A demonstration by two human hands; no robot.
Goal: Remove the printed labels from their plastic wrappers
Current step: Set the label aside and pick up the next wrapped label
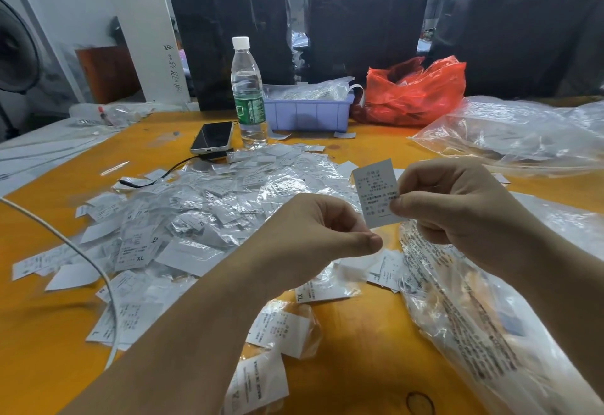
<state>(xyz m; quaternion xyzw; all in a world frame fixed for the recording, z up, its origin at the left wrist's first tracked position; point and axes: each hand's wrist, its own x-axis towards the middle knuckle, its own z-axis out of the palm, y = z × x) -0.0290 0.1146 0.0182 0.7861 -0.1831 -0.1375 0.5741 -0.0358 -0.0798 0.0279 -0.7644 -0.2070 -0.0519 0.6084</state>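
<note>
The right hand (pixel 457 208) is pinching a printed label (pixel 377 192) by its right edge, holding it upright above the table (pixel 359 333). The left hand (pixel 313 235) is hovering just below and left of the label, thumb and forefinger pressed together; whether it is gripping a clear wrapper cannot be told. A pile of labels and wrappers (pixel 196 212) is lying left of and beyond the hands. A bottle (pixel 247 94), phone (pixel 212 137) and tray (pixel 309 112) are standing well beyond them.
</note>
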